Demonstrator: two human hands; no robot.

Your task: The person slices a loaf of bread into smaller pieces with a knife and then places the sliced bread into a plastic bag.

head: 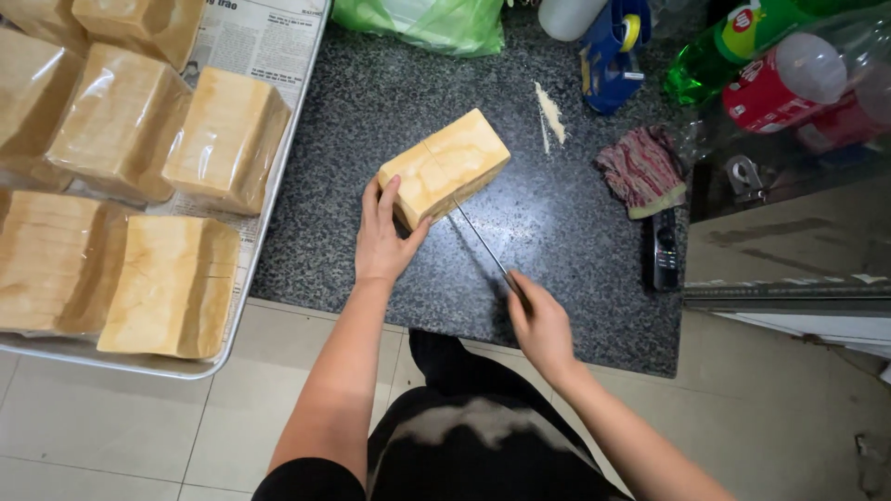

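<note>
Left hand (pixel 382 243) lies flat against the near end of the bread loaf (pixel 444 167), fingers extended, steadying it on the granite counter (pixel 557 232); right hand (pixel 541 325) is closed on the handle of the long knife (pixel 478 243), whose blade meets the loaf's near corner; sound slicing probably wants the left fingers kept off the blade line, strokes long and light.

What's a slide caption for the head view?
Left hand steadies a bread loaf on a granite counter while right hand slices with a knife.

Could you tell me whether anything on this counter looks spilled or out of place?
Yes: a streak of pale crumbs lies on the dark counter beyond the loaf, and a crumpled cloth sits beside a remote.
</note>
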